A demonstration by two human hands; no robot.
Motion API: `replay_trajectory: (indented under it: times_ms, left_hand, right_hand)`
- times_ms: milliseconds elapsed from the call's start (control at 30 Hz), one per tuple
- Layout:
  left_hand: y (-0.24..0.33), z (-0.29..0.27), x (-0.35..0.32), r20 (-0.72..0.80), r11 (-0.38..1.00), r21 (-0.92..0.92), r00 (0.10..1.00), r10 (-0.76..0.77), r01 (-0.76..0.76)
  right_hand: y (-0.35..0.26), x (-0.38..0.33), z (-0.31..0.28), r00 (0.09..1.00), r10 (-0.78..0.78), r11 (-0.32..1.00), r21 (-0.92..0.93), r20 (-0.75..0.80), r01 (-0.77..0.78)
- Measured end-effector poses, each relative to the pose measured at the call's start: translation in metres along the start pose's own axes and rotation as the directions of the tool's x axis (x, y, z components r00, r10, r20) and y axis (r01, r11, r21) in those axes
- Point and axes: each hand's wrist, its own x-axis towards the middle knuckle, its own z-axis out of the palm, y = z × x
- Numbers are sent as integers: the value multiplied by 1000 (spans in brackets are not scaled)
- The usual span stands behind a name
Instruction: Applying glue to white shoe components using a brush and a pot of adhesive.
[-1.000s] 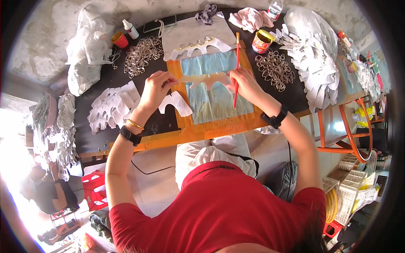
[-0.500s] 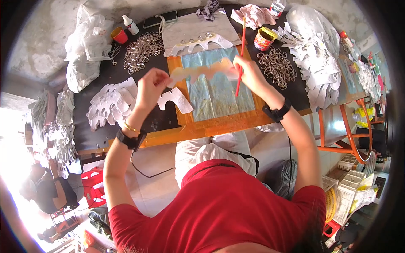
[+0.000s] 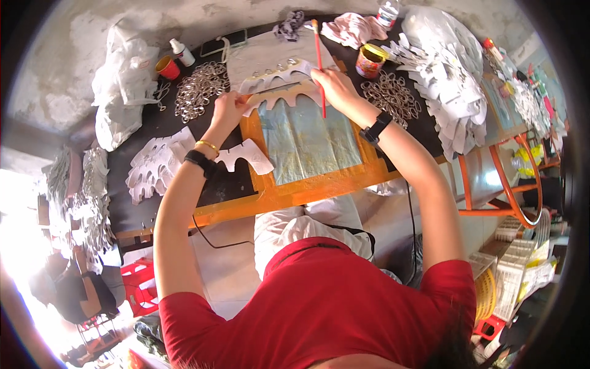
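Observation:
My left hand [image 3: 228, 109] pinches the left end of a pale strip [image 3: 284, 97] with scalloped cut-outs along its lower edge. The strip's other end is at my right hand [image 3: 337, 91], whose fingers also close on a red-handled brush [image 3: 319, 55], bristles up. This strip is held just in front of a similar white piece [image 3: 258, 82] lying on the pale board [image 3: 252, 55], with metal rings [image 3: 291, 62] along its top. Below the hands lies a blue plastic sheet [image 3: 307, 144] framed in brown tape. A loose scalloped piece [image 3: 249, 157] rests near my left forearm.
Piles of metal rings lie left [image 3: 200, 89] and right [image 3: 393, 98]. A stack of white cut pieces [image 3: 157, 163] sits at left. At right are a yellow-rimmed pot [image 3: 370, 61] and a heap of strips [image 3: 452, 92]. A red cup [image 3: 167, 67] and white bag [image 3: 120, 92] stand far left.
Both hands have carried the strip away from me, from over the blue sheet to the ringed piece on the board. The brush moved along with my right hand.

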Motion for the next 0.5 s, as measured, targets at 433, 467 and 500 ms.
replay_trajectory:
  times_ms: [433, 467, 500]
  left_hand:
    - [178, 69, 18, 367, 897, -318, 833, 415, -307]
    - [193, 89, 22, 369, 882, -320, 811, 453, -347]
    - [201, 109, 26, 370, 880, -322, 809, 457, -350]
  right_hand:
    - [19, -104, -180, 888, 359, 826, 540, -289, -158]
    - [37, -121, -184, 880, 346, 864, 476, -325, -163]
    - [34, -128, -188, 854, 362, 901, 375, -374, -218]
